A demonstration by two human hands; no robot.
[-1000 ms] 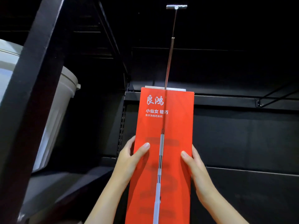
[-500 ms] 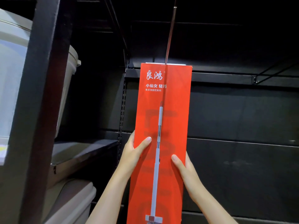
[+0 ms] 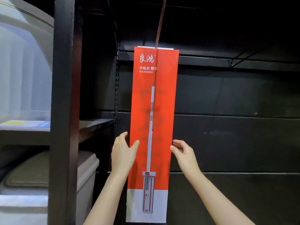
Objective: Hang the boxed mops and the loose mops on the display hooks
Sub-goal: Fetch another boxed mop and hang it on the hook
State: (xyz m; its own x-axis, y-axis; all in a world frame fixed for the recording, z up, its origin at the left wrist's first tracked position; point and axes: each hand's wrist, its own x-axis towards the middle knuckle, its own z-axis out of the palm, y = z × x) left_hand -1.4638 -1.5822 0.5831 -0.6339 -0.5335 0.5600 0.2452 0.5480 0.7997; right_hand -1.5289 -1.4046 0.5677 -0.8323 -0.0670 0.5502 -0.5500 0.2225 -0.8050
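Red mop box upright | L hand grips edge | R hand touches edge

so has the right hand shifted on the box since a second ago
Yes: the right hand has slid down and rightward, off the front to the right edge of the boxed mop, whose top stays by the shelf rail.
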